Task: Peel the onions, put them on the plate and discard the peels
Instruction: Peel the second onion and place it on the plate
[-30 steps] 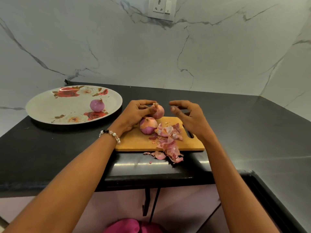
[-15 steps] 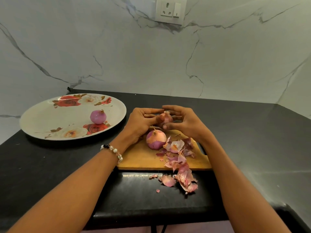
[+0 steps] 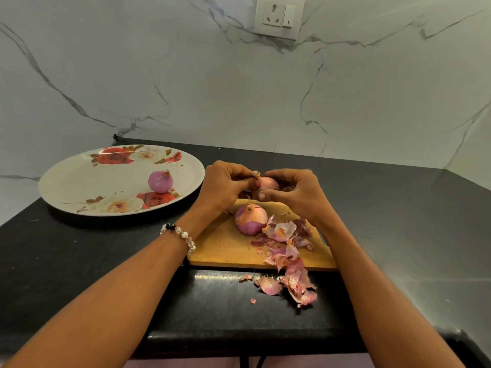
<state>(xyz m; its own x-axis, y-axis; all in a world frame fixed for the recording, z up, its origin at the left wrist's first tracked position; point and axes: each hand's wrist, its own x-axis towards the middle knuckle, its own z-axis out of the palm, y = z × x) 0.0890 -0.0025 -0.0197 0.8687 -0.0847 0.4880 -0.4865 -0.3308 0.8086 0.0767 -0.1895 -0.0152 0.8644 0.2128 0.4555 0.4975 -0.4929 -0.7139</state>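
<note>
Black countertop [image 3: 79, 261], one, set against a white marble-veined wall [image 3: 212, 88] bearing one socket plate [image 3: 279, 17]. Floral plate [image 3: 79, 181], one, round, lay at the left of the counter and carried one peeled onion [image 3: 160, 181], purple, its tufted tip pointing up and slightly right. Wooden cutting board [image 3: 225, 251], one, lay just right of the plate, its long axis running left to right. Partly peeled onion [image 3: 251, 219], one, rested on the board with its tip upward. Held onion [image 3: 268, 184], one, was above the board's far edge, between both hands, its long axis roughly level and its dry tip pointing left. Left hand [image 3: 225, 185], fingers curled, pinched that tip; right hand [image 3: 297, 192], fingers curled, gripped the body. Onions counted: three. Peels [image 3: 284, 235], one loose pile of many pieces, spilled from the board's right half over its near edge onto the counter. Bead bracelet [image 3: 183, 235], one, circled the left wrist.
</note>
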